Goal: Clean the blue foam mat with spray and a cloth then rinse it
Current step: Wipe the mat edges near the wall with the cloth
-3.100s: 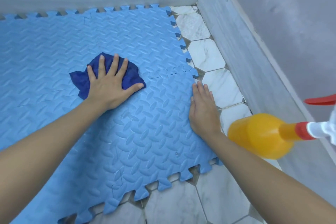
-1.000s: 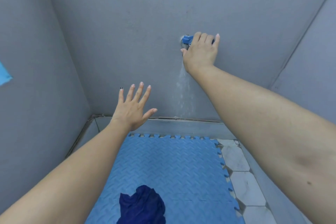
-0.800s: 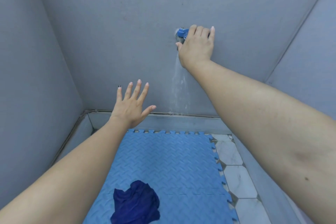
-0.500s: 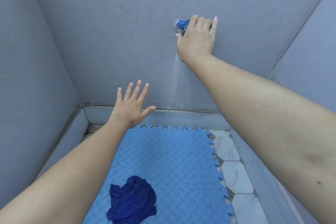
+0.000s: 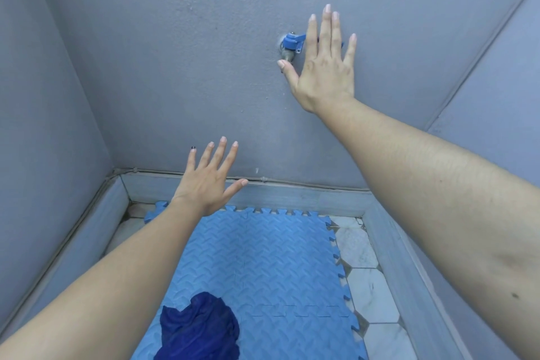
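Where half a second ago the right hand [image 5: 324, 67] was curled over the blue tap [image 5: 292, 41] and a thin stream ran down the grey wall [image 5: 181, 47], the fingers have now come off the handle and straightened, and no water shows under the spout. That hand is raised flat before the wall, palm away from the camera, fingers fanned wide and pointing up; the thumb tip sits just below the spout, and the index finger covers part of the blue lever — whether it touches it I cannot tell. The left hand [image 5: 209, 181] has hardly moved: it hovers lower, out over the far edge of the floor, fingers spread wide and holding nothing, thumb pointing right.

Below both forearms the blue foam mat [image 5: 271, 257] lies flat on the floor against the base of the wall, its tread pattern and toothed edges plain to see, with pale hexagonal tiles [image 5: 365, 280] along its right side. On its near part — close to the bottom of the view — the dark blue cloth [image 5: 201, 327] lies crumpled, untouched by either hand.
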### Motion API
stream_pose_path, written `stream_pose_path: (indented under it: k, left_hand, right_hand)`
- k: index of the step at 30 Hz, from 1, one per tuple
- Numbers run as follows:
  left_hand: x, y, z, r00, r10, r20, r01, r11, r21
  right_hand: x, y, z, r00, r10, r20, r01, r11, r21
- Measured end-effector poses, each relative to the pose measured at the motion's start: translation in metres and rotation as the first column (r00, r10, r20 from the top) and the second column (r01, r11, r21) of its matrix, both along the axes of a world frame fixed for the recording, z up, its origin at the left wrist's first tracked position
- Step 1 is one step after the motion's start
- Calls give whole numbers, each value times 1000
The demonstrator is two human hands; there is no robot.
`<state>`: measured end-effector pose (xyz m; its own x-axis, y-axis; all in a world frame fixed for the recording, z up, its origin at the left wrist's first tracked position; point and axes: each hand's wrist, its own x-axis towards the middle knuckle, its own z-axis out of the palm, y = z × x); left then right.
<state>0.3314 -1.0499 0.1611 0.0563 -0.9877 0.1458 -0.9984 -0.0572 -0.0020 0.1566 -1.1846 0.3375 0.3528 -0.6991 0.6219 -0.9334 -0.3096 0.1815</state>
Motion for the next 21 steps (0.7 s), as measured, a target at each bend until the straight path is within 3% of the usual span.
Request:
stream_pose_path:
  k: [3, 6, 8, 10, 12, 14, 16, 18, 21]
  left_hand:
    - [5, 6, -8, 999, 20, -32, -20, 1000, 3]
    - [-2, 30, -36, 974, 46, -220, -49, 999, -8]
    - [-12, 73, -84, 943, 49, -328, -18, 995, 97]
    - [-18, 130, -147, 960, -18, -281, 77, 976, 202]
    - [-19, 178, -207, 969, -112, -222, 189, 911, 367]
    - [-19, 201, -245, 971, -126, -201, 199, 893, 402]
    - [-20, 200, -261, 969, -106, -223, 187, 904, 385]
    - [-27, 188, -270, 973, -152, -176, 196, 944, 265]
    - [-47, 138, -267, 972, -48, -229, 98, 973, 210]
  right_hand:
    - [2, -1, 8, 999, 6, 46, -8, 999, 39]
    - [-2, 17, -21, 972, 122, 202, -140, 987, 77]
    - [-23, 53, -105, 952, 186, 245, -230, 959, 164]
    - [-65, 106, -224, 968, 145, 204, -219, 887, 407]
    - [-121, 157, -337, 995, 5, 96, -62, 795, 603]
    - [-163, 194, -413, 978, -195, 80, 84, 708, 701]
    - [-181, 212, -441, 948, -315, 38, 186, 650, 737]
    - [-185, 214, -447, 952, -306, 21, 198, 664, 721]
    - [-181, 213, -441, 959, -284, 22, 185, 679, 711]
